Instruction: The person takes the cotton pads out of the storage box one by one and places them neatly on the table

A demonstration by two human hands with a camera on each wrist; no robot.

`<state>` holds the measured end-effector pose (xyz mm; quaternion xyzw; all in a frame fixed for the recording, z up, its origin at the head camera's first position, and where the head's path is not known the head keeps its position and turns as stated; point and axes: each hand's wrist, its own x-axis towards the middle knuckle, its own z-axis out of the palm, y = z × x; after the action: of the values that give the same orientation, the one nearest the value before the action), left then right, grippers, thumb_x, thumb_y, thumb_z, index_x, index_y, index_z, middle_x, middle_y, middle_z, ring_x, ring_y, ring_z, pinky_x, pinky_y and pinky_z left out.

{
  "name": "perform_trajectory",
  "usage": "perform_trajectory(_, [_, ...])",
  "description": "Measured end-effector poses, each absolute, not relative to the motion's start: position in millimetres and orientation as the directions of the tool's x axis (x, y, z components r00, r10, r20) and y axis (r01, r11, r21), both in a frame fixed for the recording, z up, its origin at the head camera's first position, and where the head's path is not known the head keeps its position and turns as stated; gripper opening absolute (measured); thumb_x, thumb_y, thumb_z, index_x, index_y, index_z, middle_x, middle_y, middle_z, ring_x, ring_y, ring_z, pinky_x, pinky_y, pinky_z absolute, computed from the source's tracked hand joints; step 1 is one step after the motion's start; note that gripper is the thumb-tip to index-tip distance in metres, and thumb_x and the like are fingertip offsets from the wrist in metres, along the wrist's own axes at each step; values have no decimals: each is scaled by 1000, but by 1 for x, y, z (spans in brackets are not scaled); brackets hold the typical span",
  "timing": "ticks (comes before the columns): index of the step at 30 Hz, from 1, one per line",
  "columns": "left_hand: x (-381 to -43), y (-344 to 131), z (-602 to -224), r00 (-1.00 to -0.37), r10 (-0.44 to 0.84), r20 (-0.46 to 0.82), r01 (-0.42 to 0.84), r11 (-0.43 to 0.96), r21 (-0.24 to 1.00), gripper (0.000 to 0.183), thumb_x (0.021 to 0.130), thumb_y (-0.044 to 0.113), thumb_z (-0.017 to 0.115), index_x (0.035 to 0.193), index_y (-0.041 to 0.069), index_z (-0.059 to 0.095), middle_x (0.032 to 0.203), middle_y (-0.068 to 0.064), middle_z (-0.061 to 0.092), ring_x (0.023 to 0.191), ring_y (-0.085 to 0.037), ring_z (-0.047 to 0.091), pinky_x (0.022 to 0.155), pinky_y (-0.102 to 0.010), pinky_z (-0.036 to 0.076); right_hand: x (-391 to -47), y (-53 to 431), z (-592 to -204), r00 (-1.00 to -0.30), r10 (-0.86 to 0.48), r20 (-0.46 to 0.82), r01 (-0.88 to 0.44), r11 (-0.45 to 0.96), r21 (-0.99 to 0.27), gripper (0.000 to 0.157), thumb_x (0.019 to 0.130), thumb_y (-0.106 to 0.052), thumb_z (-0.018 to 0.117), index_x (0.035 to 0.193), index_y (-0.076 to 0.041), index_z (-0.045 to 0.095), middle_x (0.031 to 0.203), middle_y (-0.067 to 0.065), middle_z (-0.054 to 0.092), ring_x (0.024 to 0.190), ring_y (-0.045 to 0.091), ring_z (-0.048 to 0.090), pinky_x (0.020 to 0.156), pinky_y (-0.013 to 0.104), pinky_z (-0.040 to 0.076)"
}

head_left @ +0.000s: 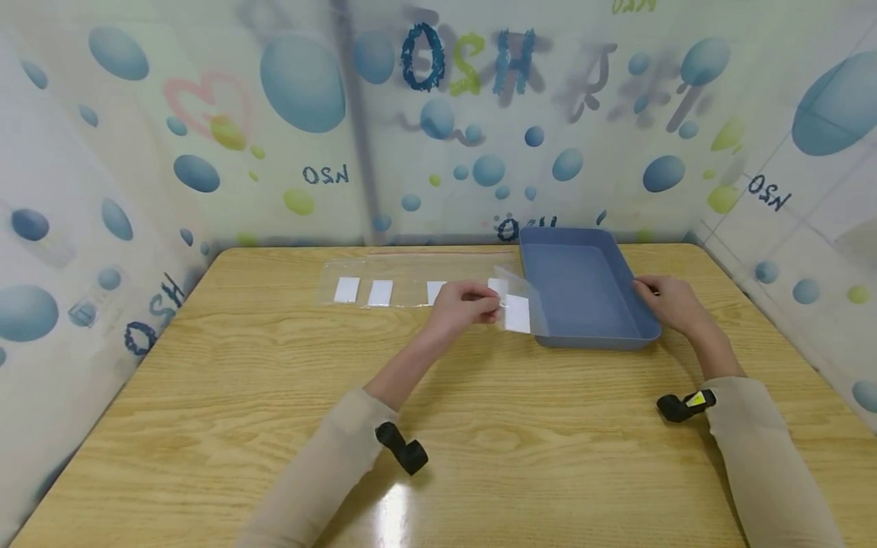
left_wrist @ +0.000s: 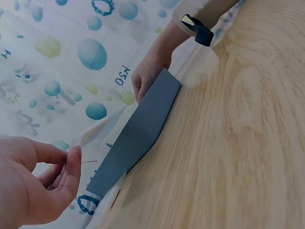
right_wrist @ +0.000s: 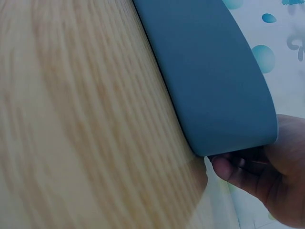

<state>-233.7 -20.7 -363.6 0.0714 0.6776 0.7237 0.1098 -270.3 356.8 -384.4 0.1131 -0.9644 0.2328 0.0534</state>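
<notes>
My left hand pinches a clear plastic bag between thumb and fingers. A white card shows through its film. The bag hangs just off the table, overlapping the left wall of a blue-grey tray in the head view. From the left wrist, the bag is seen nearly edge-on past my fingertips. My right hand grips the tray's right side, thumb and fingers at the rim. In the right wrist view the tray's outer wall hides part of that hand.
More clear bags with white cards lie in a row at the back left of the wooden table, partly behind my left hand. The tray stands at the back right, close to the patterned wall. Walls also rise on both sides.
</notes>
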Motion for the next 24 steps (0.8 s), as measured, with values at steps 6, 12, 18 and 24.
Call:
perform_trajectory(6, [-231, -32, -365, -970, 239, -39, -42, -7, 999, 12, 94, -4, 66, 103, -12, 69, 86, -12, 68, 71, -12, 67, 72, -27, 59, -270, 357, -385, -969, -192, 154, -242, 864, -442, 41, 108, -15, 44, 129, 19, 56, 122, 40, 59, 102, 50, 62, 84, 61, 49])
perform_trajectory(12, [-227, -41, -367, -973, 220, -72, -66, 37, 997, 12, 95, -5, 65, 103, -13, 68, 84, -11, 67, 69, -10, 65, 71, -25, 58, -269, 356, -385, -969, -191, 156, -242, 854, -460, 43, 109, -16, 43, 129, 20, 55, 123, 40, 57, 106, 53, 59, 86, 63, 48])
perform_trajectory(18, [-225, -48, -372, -972, 215, -95, -81, 76, 994, 12, 95, -4, 64, 102, -13, 68, 84, -12, 67, 68, -11, 64, 69, -25, 58, -266, 355, -383, -972, -184, 149, -233, 852, -469, 44, 109, -17, 43, 129, 20, 55, 122, 41, 58, 104, 51, 60, 84, 62, 48])
perform_trajectory(24, [-223, -56, -375, -971, 200, -133, -109, 126, 986, 13, 93, -4, 65, 101, -14, 69, 83, -11, 67, 67, -11, 64, 70, -25, 57, -266, 354, -381, -973, -182, 140, -227, 859, -459, 44, 109, -18, 43, 130, 19, 55, 123, 40, 57, 107, 52, 59, 86, 63, 48])
